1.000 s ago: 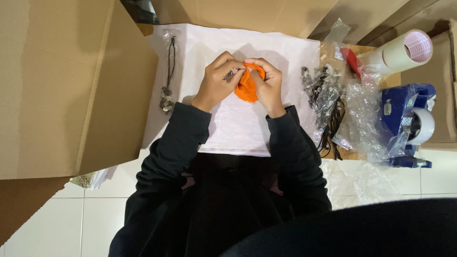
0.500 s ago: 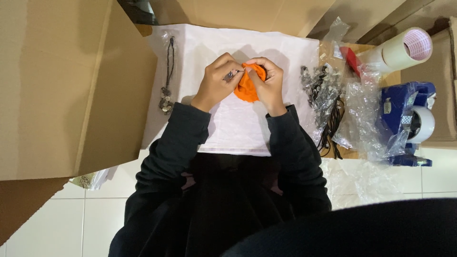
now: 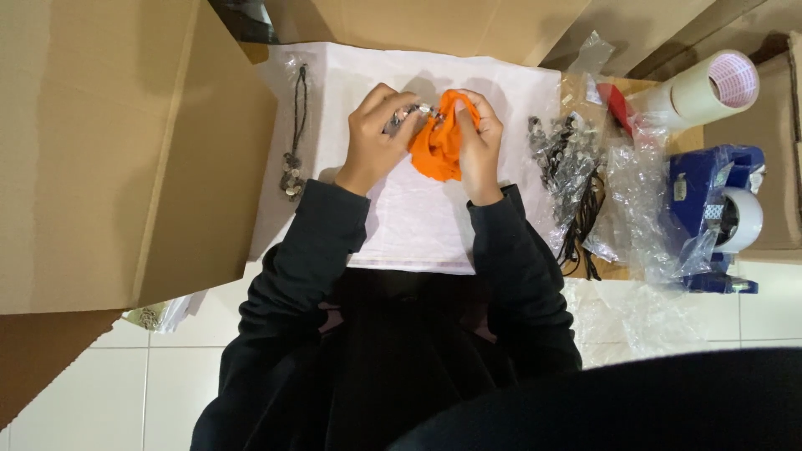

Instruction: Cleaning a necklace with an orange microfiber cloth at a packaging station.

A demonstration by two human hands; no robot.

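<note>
Between both hands' fingers (image 3: 468,125), orange pouch (image 3: 438,149)

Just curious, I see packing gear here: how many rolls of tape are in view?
2: a cream tape roll lying at the far right, and a white roll mounted in the blue tape dispenser just below it. Others may be hidden.

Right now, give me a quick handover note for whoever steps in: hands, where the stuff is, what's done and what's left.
Left hand: pinching a beaded metal piece at the mouth of the orange cloth pouch.
Right hand: gripping the pouch's other side, holding it up over the white sheet.
Nearby: one dark necklace lies on the sheet to the left; a pile of similar jewellery in clear bags sits to the right, with a tape roll and blue tape dispenser beyond.
Done: the piece is at the pouch opening.
Left: it appears not fully inside; the necklace and pile look unhandled.
</note>
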